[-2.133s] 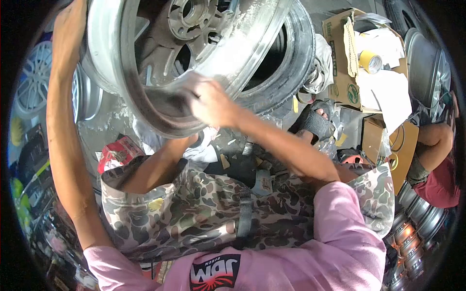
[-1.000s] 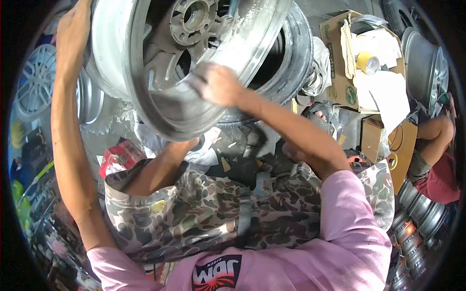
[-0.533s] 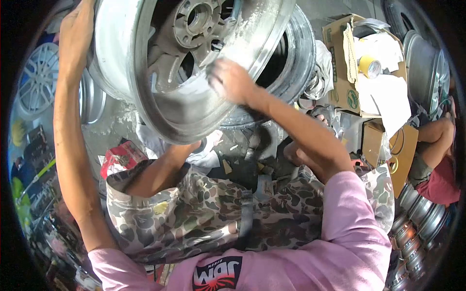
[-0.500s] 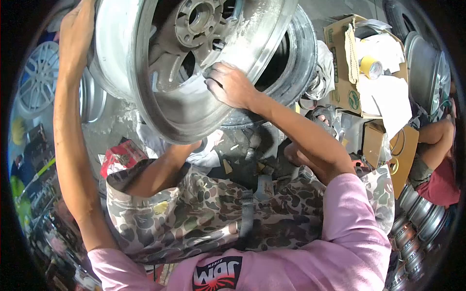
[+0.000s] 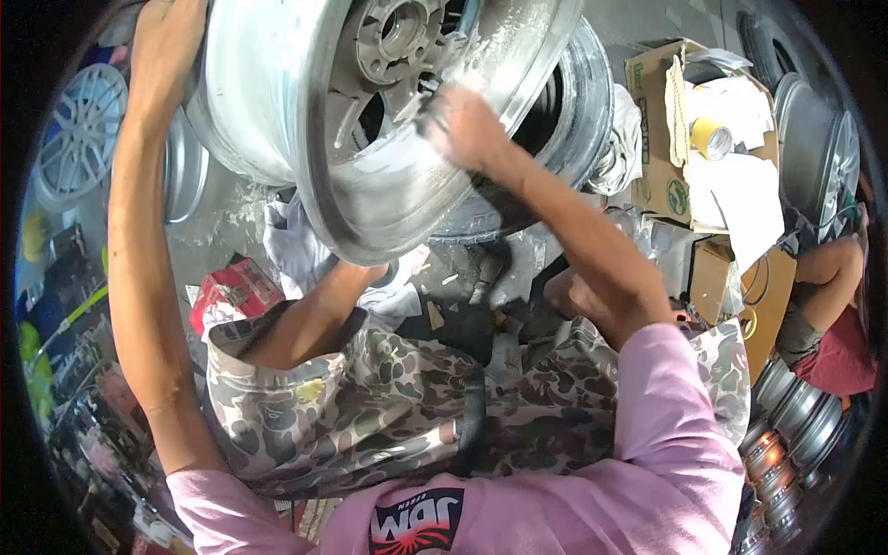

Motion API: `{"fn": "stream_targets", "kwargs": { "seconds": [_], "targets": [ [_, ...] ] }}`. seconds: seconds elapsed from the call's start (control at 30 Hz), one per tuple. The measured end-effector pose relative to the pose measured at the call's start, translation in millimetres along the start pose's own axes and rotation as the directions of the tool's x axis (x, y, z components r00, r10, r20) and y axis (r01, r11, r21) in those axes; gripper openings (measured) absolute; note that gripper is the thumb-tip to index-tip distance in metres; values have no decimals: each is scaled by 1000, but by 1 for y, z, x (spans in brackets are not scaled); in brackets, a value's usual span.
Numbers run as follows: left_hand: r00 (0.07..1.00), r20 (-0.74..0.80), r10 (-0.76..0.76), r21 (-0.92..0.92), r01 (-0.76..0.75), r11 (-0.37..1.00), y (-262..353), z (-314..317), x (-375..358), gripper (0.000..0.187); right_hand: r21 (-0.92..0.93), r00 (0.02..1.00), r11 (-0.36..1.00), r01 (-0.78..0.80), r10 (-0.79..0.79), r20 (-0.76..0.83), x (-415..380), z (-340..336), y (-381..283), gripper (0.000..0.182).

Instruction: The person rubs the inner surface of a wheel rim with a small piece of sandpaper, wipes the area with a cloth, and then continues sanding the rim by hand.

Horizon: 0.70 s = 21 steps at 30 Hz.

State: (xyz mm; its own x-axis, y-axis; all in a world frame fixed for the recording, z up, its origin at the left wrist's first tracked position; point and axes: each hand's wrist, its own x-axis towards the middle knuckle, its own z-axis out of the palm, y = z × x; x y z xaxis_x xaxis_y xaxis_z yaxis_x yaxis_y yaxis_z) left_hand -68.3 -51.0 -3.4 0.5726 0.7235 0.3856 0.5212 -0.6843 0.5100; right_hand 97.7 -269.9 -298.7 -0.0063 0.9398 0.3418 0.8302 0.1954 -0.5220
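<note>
A large grey wheel rim (image 5: 361, 213) stands tilted in front of me, its inner side with hub and spokes facing me and whitish residue on the barrel. My left hand (image 5: 171, 28) is at the top left against the rim's outer side, its fingers hidden by the frame edge and the rim. My right hand (image 5: 462, 129) is inside the barrel near the spokes, blurred, fingers curled; what it may hold is too small to make out. Behind the rim lies a dusty black tyre (image 5: 592, 102).
A cardboard box (image 5: 659, 180) with papers and a yellow tape roll (image 5: 710, 139) stands at right. More rims (image 5: 79, 139) lean at left, with stacked rims (image 5: 800, 416) at lower right. A red box (image 5: 236, 294) sits by my leg. Another person's bent leg (image 5: 828, 264) shows far right.
My right hand has moved up and slightly right along the inside of the rim. The rim and my left hand appear shifted a little to the right.
</note>
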Motion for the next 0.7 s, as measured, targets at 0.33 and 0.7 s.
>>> {"fn": "stream_targets", "kwargs": {
  "seconds": [0.33, 0.7],
  "targets": [
    [995, -14, 100, -34, -100, 994, -10, 0, -1, 70, -11, 987, 994, 108, -109, -118, -4, -17, -36, 22],
    [984, 11, 177, 8, -177, 984, 3, -4, -3, 74, 91, 998, 994, 65, -66, -1, -9, -17, -40, 22]
  ]
}}
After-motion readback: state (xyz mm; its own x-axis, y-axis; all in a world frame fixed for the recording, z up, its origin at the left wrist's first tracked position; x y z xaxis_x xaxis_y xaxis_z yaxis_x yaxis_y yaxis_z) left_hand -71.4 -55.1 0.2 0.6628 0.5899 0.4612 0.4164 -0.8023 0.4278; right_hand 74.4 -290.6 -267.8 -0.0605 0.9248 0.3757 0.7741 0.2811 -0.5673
